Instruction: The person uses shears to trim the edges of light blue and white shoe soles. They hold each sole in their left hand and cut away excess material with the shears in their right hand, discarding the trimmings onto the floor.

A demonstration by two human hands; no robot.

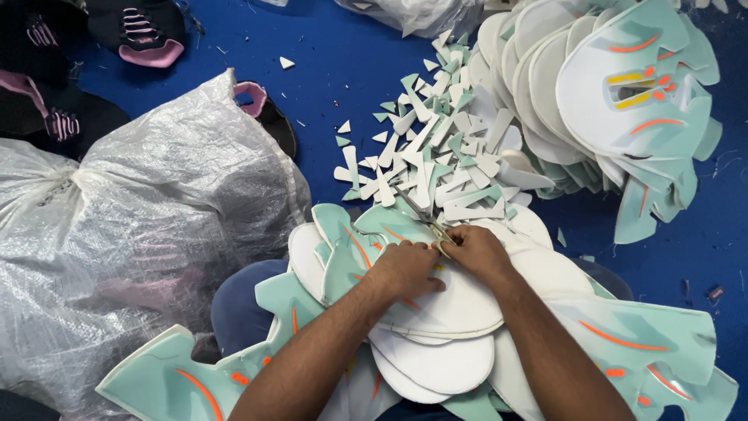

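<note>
My right hand [477, 253] grips a pair of scissors [421, 212] whose blades point up-left toward a heap of offcuts. My left hand [405, 269] presses flat on a white and mint-green shoe upper piece [436, 308] lying on my lap, right beside the scissors. Under it lie several more mint pieces with orange stripes [351, 249]. The scissor tips sit at the far edge of the held piece.
A heap of white and mint offcuts [436, 148] lies on the blue floor [343, 54]. A stack of finished mint uppers [615, 101] is at the upper right. A large clear plastic sack [132, 234] fills the left. Black and pink shoe parts [140, 31] lie top left.
</note>
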